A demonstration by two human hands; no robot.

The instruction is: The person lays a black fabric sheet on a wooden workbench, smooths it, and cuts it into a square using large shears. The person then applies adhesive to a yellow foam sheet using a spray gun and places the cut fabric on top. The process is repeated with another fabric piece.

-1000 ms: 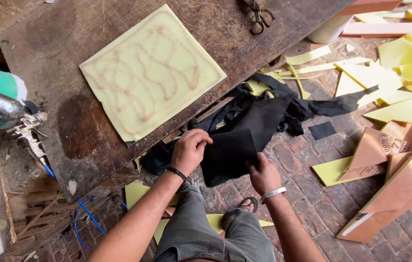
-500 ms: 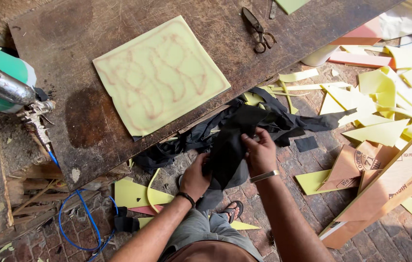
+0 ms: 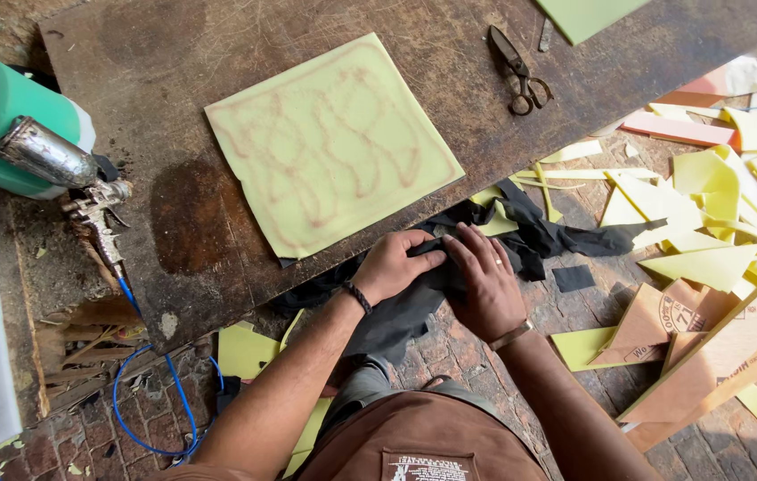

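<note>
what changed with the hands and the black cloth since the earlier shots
Both hands, left hand and right hand, moved the black cloth up from the lap to the bench edge and now press it flat. The yellow foam sheet, scissors and spray gun stayed put.

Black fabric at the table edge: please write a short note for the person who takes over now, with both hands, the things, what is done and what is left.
Left hand: grips the black fabric at the table edge.
Right hand: lies flat on the same fabric, pressing it.
Things: a yellow foam sheet with reddish glue swirls lies on the wooden table. Scissors lie further back, a spray gun at the left edge. Yellow offcuts cover the floor.
Done: the sheet already carries glue lines.
Left: the fabric is not yet on the sheet; it hangs off the table edge.
</note>
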